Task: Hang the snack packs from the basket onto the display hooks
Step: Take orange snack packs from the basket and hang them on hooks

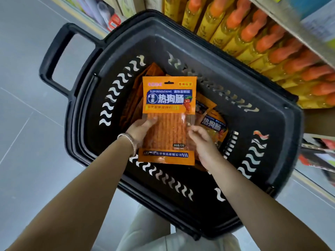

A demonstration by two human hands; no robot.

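On the far left is grey tiled floor [27,109]. Next comes the basket's handle [52,57], and then the black basket [85,127] itself, standing on the floor and seen from above.

Over the middle of the basket, the left grip [141,131] grasps a pack [168,104] by its lower left edge, with the thumb on the clear window and the fingers hidden behind. A bracelet [129,140] sits on that wrist. The pack is orange, upright and front side up, with its hang hole at the top edge, away from the person. It is raised above the other packs and is not on any hook.

The right grip [204,144] grasps the same pack at its lower right edge, fingers curled against the side and the palm under the bottom corner.

More orange packs [213,122] lie in the basket, some just right of the held one and some tucked behind it at upper left. Further right, a shelf carries rows of yellow bottles [253,38] with orange caps.

No display hooks are in view, so how many packs already hang cannot be told. As far as can be judged, this pack is picked up but not yet hung: it has to be carried to a hook and threaded on by its hole, and the several packs in the basket each need the same.
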